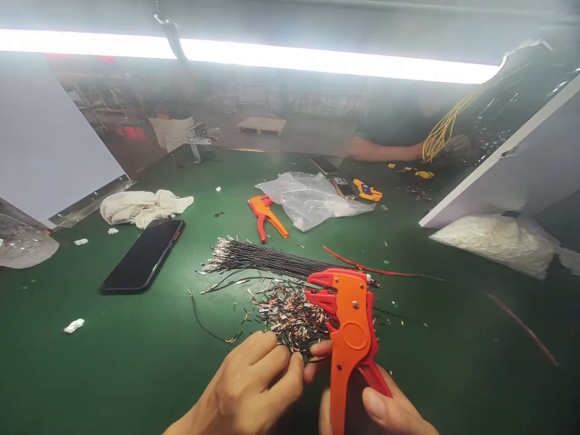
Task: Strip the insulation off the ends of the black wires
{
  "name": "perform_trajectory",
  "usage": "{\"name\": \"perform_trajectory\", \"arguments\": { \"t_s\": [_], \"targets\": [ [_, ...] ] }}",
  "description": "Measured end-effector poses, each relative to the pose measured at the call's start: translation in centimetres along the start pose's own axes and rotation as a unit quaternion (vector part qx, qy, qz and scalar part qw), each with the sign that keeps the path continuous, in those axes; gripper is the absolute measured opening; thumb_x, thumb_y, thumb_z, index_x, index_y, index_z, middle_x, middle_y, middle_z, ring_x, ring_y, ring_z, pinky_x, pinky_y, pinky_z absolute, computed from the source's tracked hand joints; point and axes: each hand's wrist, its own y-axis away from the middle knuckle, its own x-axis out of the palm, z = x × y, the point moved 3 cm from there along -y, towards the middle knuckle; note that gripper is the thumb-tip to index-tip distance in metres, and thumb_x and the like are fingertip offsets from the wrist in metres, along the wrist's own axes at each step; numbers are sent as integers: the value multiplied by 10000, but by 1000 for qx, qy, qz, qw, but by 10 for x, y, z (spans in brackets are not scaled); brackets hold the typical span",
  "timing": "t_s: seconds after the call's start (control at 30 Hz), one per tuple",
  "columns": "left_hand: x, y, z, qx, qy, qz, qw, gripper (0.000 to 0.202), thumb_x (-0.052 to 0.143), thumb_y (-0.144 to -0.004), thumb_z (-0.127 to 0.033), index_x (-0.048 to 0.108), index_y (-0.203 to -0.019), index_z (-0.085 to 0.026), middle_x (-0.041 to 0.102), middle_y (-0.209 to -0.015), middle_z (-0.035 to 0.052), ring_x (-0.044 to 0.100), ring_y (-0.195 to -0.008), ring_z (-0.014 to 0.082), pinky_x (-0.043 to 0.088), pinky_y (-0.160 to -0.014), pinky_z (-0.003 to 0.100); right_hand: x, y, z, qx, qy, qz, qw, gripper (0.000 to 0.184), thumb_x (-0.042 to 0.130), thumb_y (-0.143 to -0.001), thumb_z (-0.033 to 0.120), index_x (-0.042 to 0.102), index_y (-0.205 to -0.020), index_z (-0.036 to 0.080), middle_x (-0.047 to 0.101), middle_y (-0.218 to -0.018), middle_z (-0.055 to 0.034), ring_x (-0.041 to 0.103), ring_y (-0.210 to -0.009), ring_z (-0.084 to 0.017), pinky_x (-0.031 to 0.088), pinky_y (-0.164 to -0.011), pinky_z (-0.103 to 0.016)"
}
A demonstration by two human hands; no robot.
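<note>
My right hand (pixel 389 405) is wrapped round the handles of an orange and red wire stripper (pixel 351 338), held upright with its red jaws pointing left. Beside it, my left hand (pixel 258 380) is closed, thumb and forefinger pinched together near my right fingertips. Whatever sits in that pinch is too small or hidden to make out. Just beyond my hands lies a pile of short black and copper wire scraps (pixel 290 314). Behind the pile stretches a bundle of black wires (pixel 272 257) with metal terminals at the left end.
A second wire stripper (pixel 266 217) lies by a clear plastic bag (pixel 312 199). On the left are a black phone (pixel 142 257) and white gloves (pixel 142 207). A red wire (pixel 362 266) crosses behind the stripper. Across the table, a person's arm (pixel 389 149) is near yellow wires (pixel 446 130).
</note>
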Motion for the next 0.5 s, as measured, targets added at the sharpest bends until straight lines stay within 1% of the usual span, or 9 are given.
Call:
{"name": "perform_trajectory", "arguments": {
  "t_s": [0.1, 0.2, 0.27, 0.33, 0.4, 0.47, 0.5],
  "targets": [
    [-1, 0, 1, 8, -2, -6, 1000, 243, 423, -1021, -84, 657, -954, -96, 608, -627, 38, 462, -554, 141, 373, -481, 261, 0, 0, 1, 0, 12, 1, 1000, 331, 740, -883, 417, 691, -1156, 236, 779, -1067, -62, 757, -725, -165, 513, -697, -292],
    [-5, 2, 6, 8, -13, -15, 1000, 226, 444, -996, -89, 669, -984, -85, 643, -667, 72, 498, -583, 167, 411, -503, 282, -2, 1, 4, -11, 15, 2, 1000, 382, 735, -884, 430, 691, -1194, 211, 781, -1138, -85, 769, -753, -159, 528, -679, -260],
    [-8, 3, 10, 11, -29, -20, 999, 186, 498, -961, -75, 678, -1007, -84, 658, -686, 77, 488, -583, 168, 409, -498, 281, -4, 2, 7, -21, 20, 5, 1000, 404, 735, -878, 438, 689, -1211, 213, 758, -1227, -91, 769, -758, -151, 529, -665, -247],
    [-13, 4, 13, 13, -48, -31, 998, 163, 557, -923, -53, 686, -1016, -88, 667, -707, 74, 477, -590, 161, 407, -497, 272, -6, 3, 10, -22, 40, 12, 999, 427, 746, -871, 444, 678, -1235, 231, 752, -1254, -86, 770, -774, -151, 528, -679, -249],
    [-21, 2, 17, -11, -54, -50, 997, 159, 593, -895, -26, 688, -995, -106, 663, -734, 63, 491, -615, 150, 425, -521, 261, -8, 5, 13, -8, 62, 21, 998, 479, 766, -864, 456, 658, -1280, 246, 777, -1207, -92, 770, -782, -155, 527, -700, -259],
    [-32, -2, 22, -66, -37, -70, 995, 162, 611, -881, 1, 680, -959, -124, 641, -760, 42, 526, -654, 129, 453, -563, 241, -10, 9, 14, 18, 69, 32, 997, 545, 785, -854, 462, 627, -1335, 260, 806, -1134, -97, 757, -773, -145, 507, -699, -251],
    [-38, -5, 25, -86, -24, -74, 993, 178, 626, -874, 13, 681, -976, -123, 633, -782, 32, 549, -682, 113, 470, -591, 224, -10, 11, 15, 30, 70, 37, 996, 580, 785, -850, 467, 610, -1360, 251, 816, -1098, -102, 747, -777, -145, 496, -704, -251]
  ]
}}
